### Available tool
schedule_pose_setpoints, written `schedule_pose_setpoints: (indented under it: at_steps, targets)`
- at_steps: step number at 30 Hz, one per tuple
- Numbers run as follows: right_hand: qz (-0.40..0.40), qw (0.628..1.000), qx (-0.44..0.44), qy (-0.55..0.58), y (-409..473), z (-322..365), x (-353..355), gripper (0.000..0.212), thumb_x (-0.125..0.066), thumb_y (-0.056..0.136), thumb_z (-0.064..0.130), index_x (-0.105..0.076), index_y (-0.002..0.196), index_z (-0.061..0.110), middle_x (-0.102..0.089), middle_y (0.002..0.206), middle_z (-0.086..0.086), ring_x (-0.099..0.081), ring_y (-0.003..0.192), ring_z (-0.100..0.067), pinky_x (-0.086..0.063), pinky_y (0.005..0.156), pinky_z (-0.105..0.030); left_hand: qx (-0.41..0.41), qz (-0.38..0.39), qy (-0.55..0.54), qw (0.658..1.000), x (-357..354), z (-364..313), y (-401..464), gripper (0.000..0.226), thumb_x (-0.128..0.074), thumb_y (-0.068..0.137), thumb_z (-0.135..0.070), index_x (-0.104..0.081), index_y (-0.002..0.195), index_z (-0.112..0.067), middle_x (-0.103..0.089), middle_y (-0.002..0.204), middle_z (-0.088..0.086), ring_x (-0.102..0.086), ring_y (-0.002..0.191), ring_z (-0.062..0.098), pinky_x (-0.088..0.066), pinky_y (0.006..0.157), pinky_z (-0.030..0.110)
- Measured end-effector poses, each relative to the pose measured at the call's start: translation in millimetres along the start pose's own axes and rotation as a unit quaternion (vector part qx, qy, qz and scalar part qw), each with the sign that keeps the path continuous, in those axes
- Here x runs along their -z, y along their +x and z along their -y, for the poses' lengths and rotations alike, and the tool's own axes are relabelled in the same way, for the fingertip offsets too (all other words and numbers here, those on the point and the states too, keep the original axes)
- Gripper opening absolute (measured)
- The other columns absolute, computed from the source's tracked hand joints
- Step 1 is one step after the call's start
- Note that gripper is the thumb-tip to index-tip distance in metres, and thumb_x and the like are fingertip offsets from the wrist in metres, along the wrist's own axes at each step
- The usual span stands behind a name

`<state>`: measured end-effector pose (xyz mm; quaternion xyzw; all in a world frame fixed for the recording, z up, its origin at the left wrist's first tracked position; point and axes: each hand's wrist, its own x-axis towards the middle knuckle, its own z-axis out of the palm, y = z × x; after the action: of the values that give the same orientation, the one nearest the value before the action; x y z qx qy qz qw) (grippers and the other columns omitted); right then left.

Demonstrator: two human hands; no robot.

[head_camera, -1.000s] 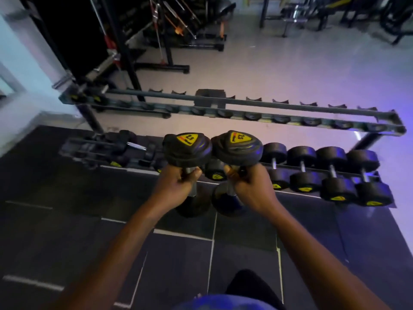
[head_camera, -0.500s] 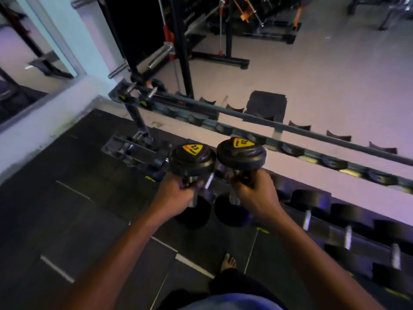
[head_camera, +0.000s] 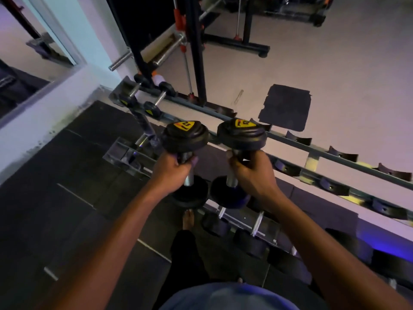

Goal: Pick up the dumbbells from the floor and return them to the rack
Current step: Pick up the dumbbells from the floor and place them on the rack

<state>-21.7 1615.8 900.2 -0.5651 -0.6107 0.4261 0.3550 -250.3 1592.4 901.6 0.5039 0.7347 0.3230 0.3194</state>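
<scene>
The far fingers of both hands curl out of sight behind the dumbbell handles, and the rack's lower tier is partly covered by the forearms and dim in the low light, so the dumbbells stored there read only as dark blurred discs with short metal bars. The rack (head_camera: 312,151) runs diagonally from far left to near right, its upper tier a grey rail lined with black cradles; two small dumbbells (head_camera: 145,99) sit at its far left end. Beyond it stand the black posts of a cable machine (head_camera: 196,52), and a dark patch (head_camera: 286,106) marks the pale floor. A bare foot (head_camera: 188,221) shows on the dark mat below the hands. The left hand (head_camera: 172,173) is wrapped tight around the handle of the left dumbbell (head_camera: 185,136), and the right hand (head_camera: 252,173) grips the right dumbbell (head_camera: 242,134) likewise. Both are held upright side by side, just apart, above the rack's near edge, each black round head capped with a yellow shield label.
</scene>
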Motion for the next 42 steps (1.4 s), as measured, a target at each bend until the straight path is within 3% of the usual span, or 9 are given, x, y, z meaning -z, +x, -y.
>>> schedule_pose_setpoints:
  at_steps: [3, 10, 15, 23, 27, 31, 36, 39, 42]
  targets:
    - [0.002, 0.999, -0.038, -0.011, 69, -2, -29, 0.035, -0.063, 0.087, 0.059, -0.066, 0.104, 0.029, -0.077, 0.094, 0.000, -0.076, 0.089, -0.025, -0.063, 0.082, -0.059, -0.009, 0.029, 0.017, 0.999, 7, 10, 74, 0.014, -0.073, 0.095, -0.033, -0.065, 0.086, -0.027, -0.066, 0.076, -0.008, -0.065, 0.078, 0.017, -0.044, 0.070, 0.025]
    - [-0.049, 0.986, -0.151, -0.055, 243, -22, -111, 0.032, -0.062, 0.097, 0.054, -0.067, 0.105, 0.023, -0.076, 0.096, -0.001, -0.071, 0.085, -0.024, -0.061, 0.081, -0.047, -0.005, 0.114, 0.123, 0.986, 6, 40, 299, 0.040, -0.050, 0.106, -0.043, -0.069, 0.113, -0.008, -0.072, 0.110, 0.020, -0.066, 0.105, 0.040, -0.049, 0.083, 0.038]
    - [-0.045, 0.974, -0.215, -0.061, 345, -51, -146, 0.028, -0.062, 0.103, 0.048, -0.062, 0.117, 0.024, -0.070, 0.103, 0.002, -0.066, 0.091, -0.019, -0.052, 0.086, -0.037, 0.030, 0.187, 0.141, 0.972, -20, 63, 435, 0.027, -0.046, 0.108, -0.042, -0.057, 0.103, -0.018, -0.064, 0.087, 0.007, -0.062, 0.079, 0.027, -0.041, 0.066, 0.034]
    - [-0.059, 0.938, -0.310, -0.144, 450, -126, -183, 0.030, -0.055, 0.104, 0.046, -0.064, 0.103, 0.018, -0.065, 0.082, 0.002, -0.066, 0.081, -0.024, -0.045, 0.069, -0.032, 0.067, 0.278, 0.238, 0.928, -81, 101, 572, 0.034, -0.046, 0.105, -0.042, -0.065, 0.104, -0.014, -0.068, 0.101, 0.011, -0.060, 0.081, 0.024, -0.042, 0.065, 0.035]
    - [-0.050, 0.913, -0.377, -0.150, 470, -159, -198, 0.030, -0.054, 0.106, 0.041, -0.064, 0.108, 0.012, -0.070, 0.097, -0.007, -0.065, 0.086, -0.029, -0.048, 0.075, -0.035, 0.110, 0.280, 0.236, 0.924, -105, 130, 609, 0.046, -0.039, 0.106, -0.049, -0.066, 0.119, -0.014, -0.071, 0.117, 0.011, -0.064, 0.100, 0.029, -0.047, 0.081, 0.040]
    - [-0.056, 0.896, -0.426, -0.114, 464, -170, -202, 0.030, -0.054, 0.106, 0.021, -0.052, 0.134, 0.008, -0.064, 0.116, -0.013, -0.056, 0.094, -0.026, -0.044, 0.082, -0.035, 0.137, 0.296, 0.184, 0.927, -112, 143, 622, 0.034, -0.047, 0.103, -0.039, -0.061, 0.124, -0.016, -0.068, 0.121, 0.012, -0.064, 0.106, 0.029, -0.052, 0.094, 0.045]
    - [-0.116, 0.932, -0.344, -0.016, 422, -143, -188, 0.035, -0.065, 0.104, 0.028, -0.057, 0.136, 0.018, -0.062, 0.109, 0.001, -0.056, 0.084, 0.000, -0.046, 0.073, -0.022, 0.097, 0.275, 0.130, 0.948, -87, 130, 567, 0.050, -0.057, 0.104, -0.029, -0.043, 0.151, -0.018, -0.054, 0.141, 0.012, -0.058, 0.123, 0.031, -0.050, 0.088, 0.039]
    - [-0.135, 0.938, -0.315, 0.056, 381, -121, -180, 0.030, -0.068, 0.103, 0.034, -0.066, 0.128, 0.018, -0.071, 0.113, 0.005, -0.070, 0.094, -0.009, -0.054, 0.074, -0.021, 0.046, 0.295, 0.036, 0.954, -61, 107, 509, 0.036, -0.057, 0.105, -0.024, -0.056, 0.141, -0.020, -0.059, 0.135, 0.002, -0.061, 0.120, 0.020, -0.053, 0.093, 0.033]
    - [-0.162, 0.942, -0.267, 0.123, 331, -98, -168, 0.013, -0.069, 0.102, 0.027, -0.076, 0.107, 0.016, -0.078, 0.095, 0.004, -0.075, 0.089, -0.010, -0.057, 0.077, -0.023, 0.038, 0.369, -0.022, 0.928, -40, 76, 438, 0.024, -0.058, 0.106, -0.017, -0.067, 0.126, -0.011, -0.073, 0.120, 0.005, -0.071, 0.104, 0.018, -0.059, 0.085, 0.029]
